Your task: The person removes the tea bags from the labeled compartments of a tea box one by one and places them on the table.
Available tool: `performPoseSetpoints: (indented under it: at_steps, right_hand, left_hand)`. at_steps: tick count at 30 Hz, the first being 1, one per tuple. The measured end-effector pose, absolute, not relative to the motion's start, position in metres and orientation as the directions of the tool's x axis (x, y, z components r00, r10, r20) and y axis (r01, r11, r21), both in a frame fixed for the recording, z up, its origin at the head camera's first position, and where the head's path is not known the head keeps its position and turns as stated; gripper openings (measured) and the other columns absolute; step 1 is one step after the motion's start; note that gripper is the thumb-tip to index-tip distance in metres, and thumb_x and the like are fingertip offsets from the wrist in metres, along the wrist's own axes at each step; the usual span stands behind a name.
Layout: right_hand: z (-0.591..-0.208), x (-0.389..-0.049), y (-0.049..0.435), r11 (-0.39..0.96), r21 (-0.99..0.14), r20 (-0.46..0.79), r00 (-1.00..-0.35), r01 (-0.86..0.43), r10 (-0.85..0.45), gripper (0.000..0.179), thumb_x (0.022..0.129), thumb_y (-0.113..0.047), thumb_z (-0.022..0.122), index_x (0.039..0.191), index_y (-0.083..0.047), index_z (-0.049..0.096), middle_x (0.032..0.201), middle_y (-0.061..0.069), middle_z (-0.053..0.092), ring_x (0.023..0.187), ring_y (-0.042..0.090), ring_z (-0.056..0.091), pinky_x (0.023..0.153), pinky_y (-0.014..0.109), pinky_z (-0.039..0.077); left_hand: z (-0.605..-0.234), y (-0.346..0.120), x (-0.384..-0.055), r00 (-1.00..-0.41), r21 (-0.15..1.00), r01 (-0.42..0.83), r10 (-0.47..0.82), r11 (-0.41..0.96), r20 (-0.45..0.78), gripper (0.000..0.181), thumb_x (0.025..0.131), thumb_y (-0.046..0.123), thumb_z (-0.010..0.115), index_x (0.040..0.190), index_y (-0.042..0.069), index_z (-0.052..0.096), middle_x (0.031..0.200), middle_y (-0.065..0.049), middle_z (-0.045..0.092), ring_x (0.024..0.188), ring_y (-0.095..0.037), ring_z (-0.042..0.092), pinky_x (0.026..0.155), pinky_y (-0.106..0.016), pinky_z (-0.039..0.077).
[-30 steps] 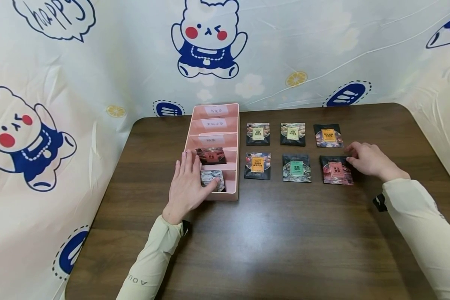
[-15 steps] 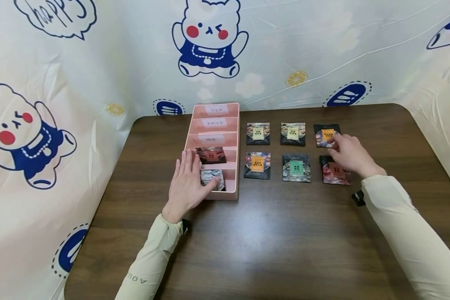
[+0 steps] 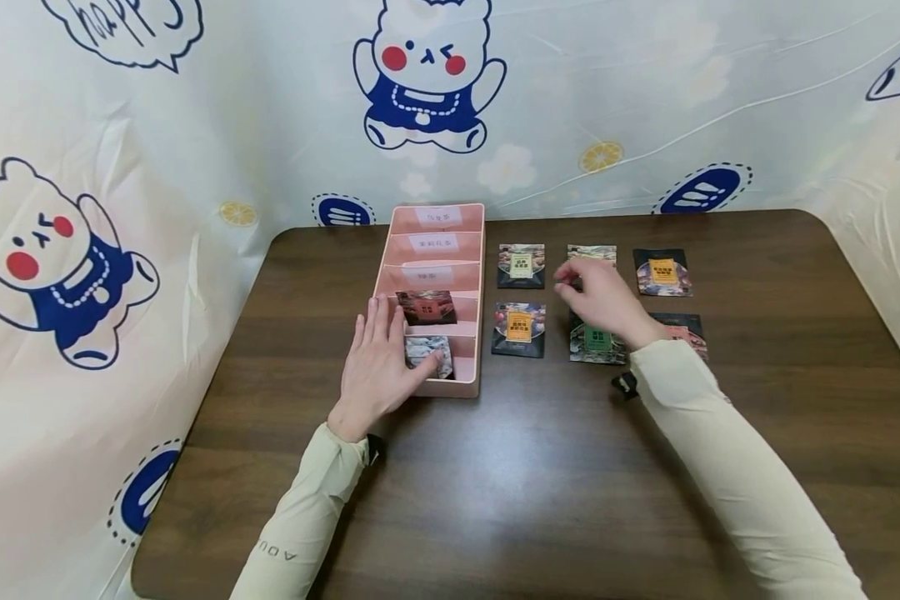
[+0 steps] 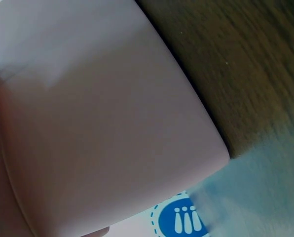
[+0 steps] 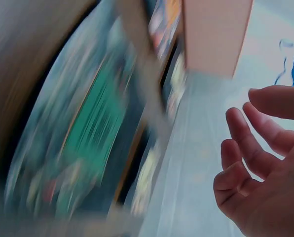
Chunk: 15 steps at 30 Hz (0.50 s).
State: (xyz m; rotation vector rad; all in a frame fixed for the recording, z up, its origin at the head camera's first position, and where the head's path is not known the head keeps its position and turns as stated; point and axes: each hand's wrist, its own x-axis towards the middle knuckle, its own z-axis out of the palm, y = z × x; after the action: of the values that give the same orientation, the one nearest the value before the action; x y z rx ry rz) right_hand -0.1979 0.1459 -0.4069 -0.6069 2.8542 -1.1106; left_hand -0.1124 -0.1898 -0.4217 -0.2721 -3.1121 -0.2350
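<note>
My left hand (image 3: 377, 368) lies over the left rim of a pink divided box (image 3: 465, 388), fingers extended. Its thumb reaches over the front compartment, where a grey-white patterned packet (image 3: 424, 350) lies. A dark red sachet (image 3: 429, 307) leans in the compartment behind. In the left wrist view the box's pink wall (image 4: 117, 123) fills most of the frame. My right hand (image 3: 606, 298) hovers over the sachets, its fingers loosely bent and nothing between them in the right wrist view. Below it is the green-labelled sachet (image 3: 598, 342), and a pale-green-labelled sachet (image 3: 594, 251) is partly hidden behind it.
Left of my right hand lie another green-labelled sachet (image 3: 521, 267) and an orange-labelled one (image 3: 519, 330). To its right are an orange-labelled sachet (image 3: 662, 272) and a red-labelled one (image 3: 690, 332), partly covered by the sleeve. A printed curtain (image 3: 292, 108) hangs behind the table (image 3: 435, 517).
My right hand has moved left, from beside the red-labelled sachet, past the right-hand orange-labelled one, to above the middle column. The sachets lie where they were. My left hand has stayed on the box.
</note>
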Motion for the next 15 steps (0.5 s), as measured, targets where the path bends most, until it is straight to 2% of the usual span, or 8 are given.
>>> performPoseSetpoints:
  at_steps: [8,15]
  right_hand:
    - [-0.409,-0.192,0.08,0.587,-0.7,0.196,-0.9,-0.407,-0.39,0.018,0.094,-0.013,0.059,0.106,-0.003,0.066,0.105,0.012,0.068,0.101,0.029,0.057,0.094,0.044,0.042]
    - [-0.407,-0.186,0.04,0.547,-0.711,0.25,-0.885,-0.443,-0.392,0.02,0.092,-0.014,0.061,0.108,-0.004,0.066,0.107,0.01,0.066,0.102,0.029,0.055,0.092,0.041,0.042]
  left_hand:
    - [-0.422,-0.19,-0.113,-0.983,0.146,0.181,0.18,0.973,0.024,0.096,0.086,0.073,0.039,0.149,0.001,0.031,0.162,-0.018,0.008,0.151,-0.031,-0.001,0.122,-0.048,0.006]
    - [-0.422,-0.19,-0.113,-0.984,0.141,0.178,0.175,0.974,0.034,0.096,0.086,0.074,0.039,0.148,0.001,0.034,0.162,-0.019,0.009,0.151,-0.031,0.001,0.122,-0.048,0.007]
